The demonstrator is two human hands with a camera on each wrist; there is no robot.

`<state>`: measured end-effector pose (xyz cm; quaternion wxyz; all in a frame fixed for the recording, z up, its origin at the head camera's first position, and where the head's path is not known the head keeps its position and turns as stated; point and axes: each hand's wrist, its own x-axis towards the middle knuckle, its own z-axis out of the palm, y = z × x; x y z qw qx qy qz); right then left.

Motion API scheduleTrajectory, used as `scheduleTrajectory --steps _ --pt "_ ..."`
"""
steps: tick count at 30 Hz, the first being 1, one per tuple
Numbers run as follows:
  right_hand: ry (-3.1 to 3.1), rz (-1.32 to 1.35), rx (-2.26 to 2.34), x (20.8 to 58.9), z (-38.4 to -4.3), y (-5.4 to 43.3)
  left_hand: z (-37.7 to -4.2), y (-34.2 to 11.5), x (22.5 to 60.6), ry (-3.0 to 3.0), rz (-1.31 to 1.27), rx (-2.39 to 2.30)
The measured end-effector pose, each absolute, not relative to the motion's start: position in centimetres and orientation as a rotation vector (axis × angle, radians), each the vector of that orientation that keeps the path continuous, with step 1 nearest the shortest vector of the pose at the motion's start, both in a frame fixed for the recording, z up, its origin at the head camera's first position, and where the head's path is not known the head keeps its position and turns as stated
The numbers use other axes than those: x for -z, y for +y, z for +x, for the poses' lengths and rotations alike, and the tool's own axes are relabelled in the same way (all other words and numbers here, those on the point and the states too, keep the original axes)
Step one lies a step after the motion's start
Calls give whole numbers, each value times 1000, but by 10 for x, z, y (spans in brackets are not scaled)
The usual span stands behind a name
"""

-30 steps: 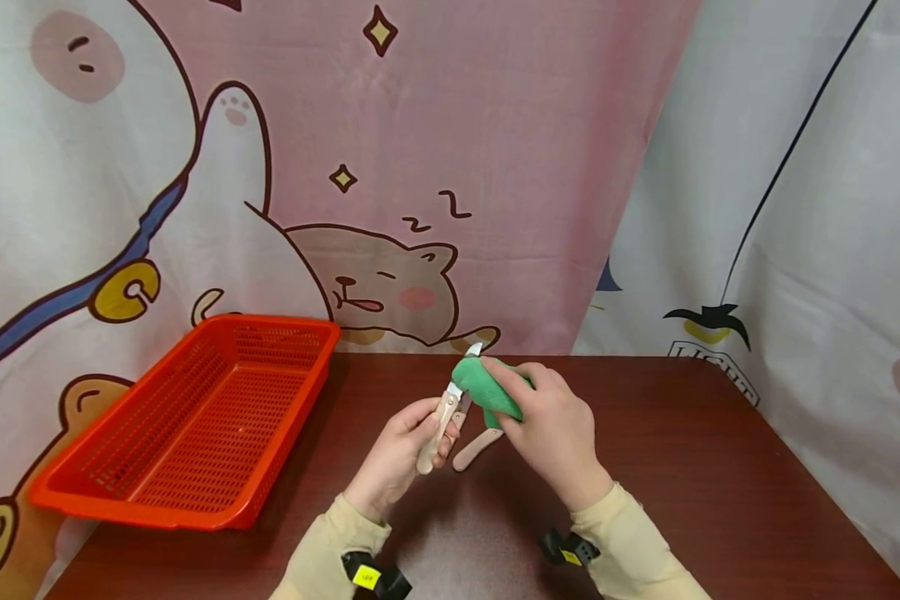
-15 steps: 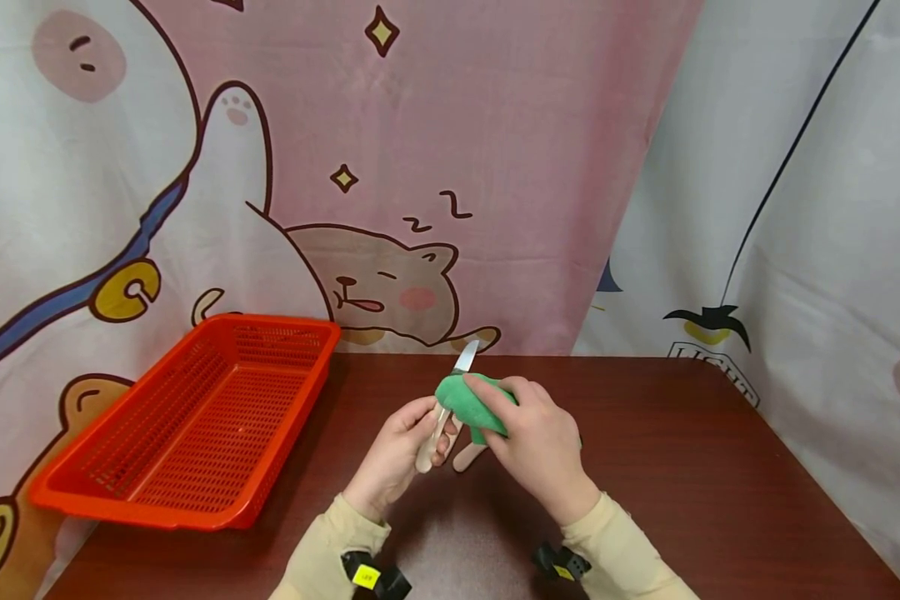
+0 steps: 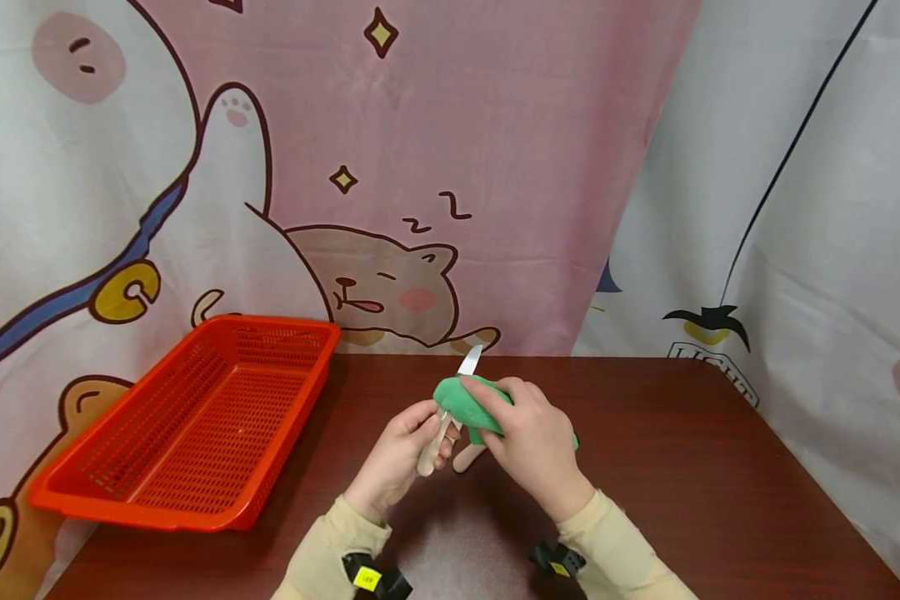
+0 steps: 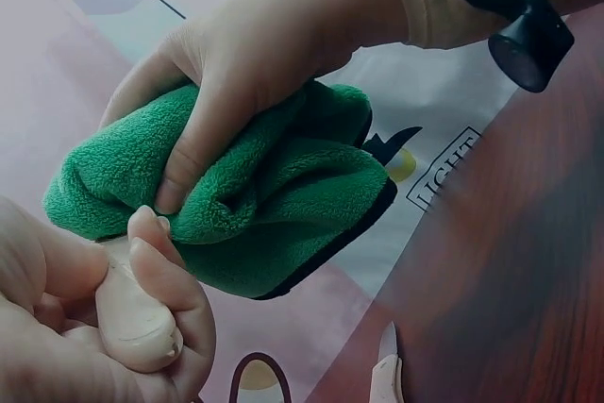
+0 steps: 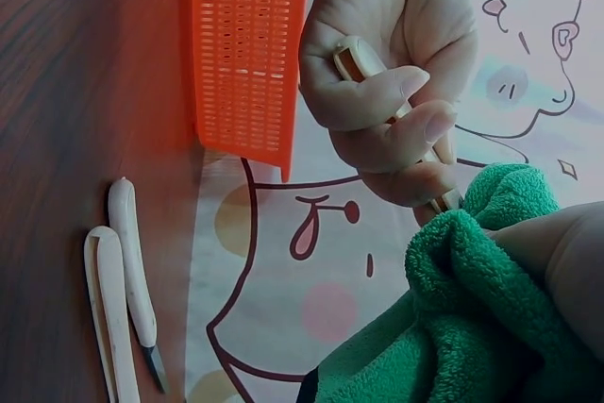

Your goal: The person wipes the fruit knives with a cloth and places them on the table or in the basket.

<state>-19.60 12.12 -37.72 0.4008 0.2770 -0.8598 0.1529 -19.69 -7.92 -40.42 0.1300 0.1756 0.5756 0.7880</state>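
Note:
My left hand (image 3: 390, 454) grips the cream handle of a folding knife (image 3: 469, 361), its blade pointing up and away. My right hand (image 3: 536, 442) pinches a green cloth (image 3: 461, 404) with dark edging, folded over the lower blade by the handle. Past the cloth the silver blade tip shows; the middle of the blade is hidden. In the right wrist view the left fingers curl round the handle. Two more cream-handled folding knives lie on the table beneath: one with its blade out (image 5: 135, 261), the other (image 5: 111, 318) cut off by the frame edge.
An orange-red perforated plastic basket (image 3: 273, 462) stands to the left of the hands. The dark brown table (image 3: 690, 467) ends at a printed cartoon curtain (image 3: 525, 167) behind and a pale curtain (image 3: 832, 275) on the right.
The right hand has drawn the cloth down the blade toward the handle and slightly left, baring more of the tip. The left hand stays nearly in place with the knife.

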Motion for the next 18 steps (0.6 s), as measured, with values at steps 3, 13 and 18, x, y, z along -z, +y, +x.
scheduleTrajectory --steps 3,13,18 --pt "-2179 702 -383 376 -196 122 -197 -79 404 1688 516 -2272" --pt "-2196 670 -363 375 -203 124 -198 -79 404 1681 508 -2278" --pt "-2202 634 -357 373 -208 128 -198 -78 404 1684 499 -2272"
